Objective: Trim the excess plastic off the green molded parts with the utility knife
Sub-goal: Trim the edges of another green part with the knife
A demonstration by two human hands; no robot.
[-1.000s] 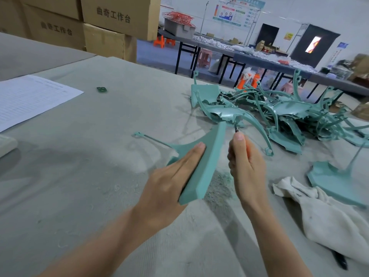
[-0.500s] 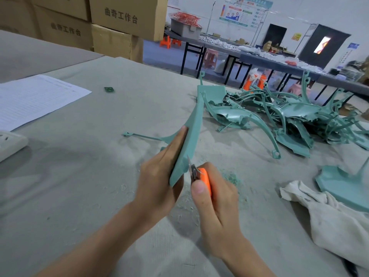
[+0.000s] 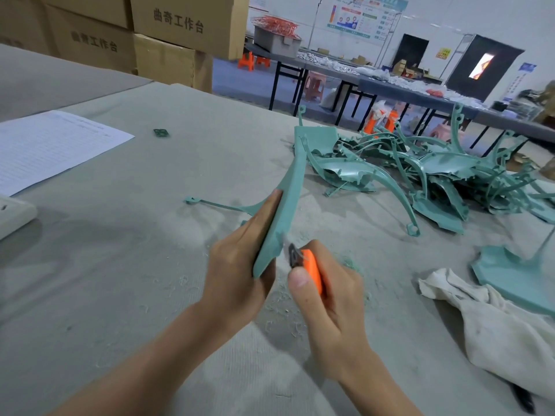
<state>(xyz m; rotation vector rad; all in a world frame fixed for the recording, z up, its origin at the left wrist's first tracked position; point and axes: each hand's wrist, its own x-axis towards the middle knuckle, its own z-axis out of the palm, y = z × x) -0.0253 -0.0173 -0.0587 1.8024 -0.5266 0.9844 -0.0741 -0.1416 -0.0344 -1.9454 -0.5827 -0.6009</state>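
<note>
A right hand (image 3: 327,298), its grip wrapped round an orange utility knife (image 3: 312,270), sets the blade (image 3: 292,254) against the lower edge of a curved green part (image 3: 285,211); the left hand (image 3: 237,265) pinches that part and holds it on edge above the grey surface (image 3: 120,265), fingers laid along one face; pale shavings (image 3: 282,301) litter the surface beneath; a crumpled cloth (image 3: 495,325) lies to the right; beyond, a pile of green parts (image 3: 420,175) waits; paper (image 3: 54,145) and cardboard boxes (image 3: 177,25) sit farther back. The danger looks plain: the blade works just beside the left palm; a slip off the thin edge could cut skin or gouge the part.
</note>
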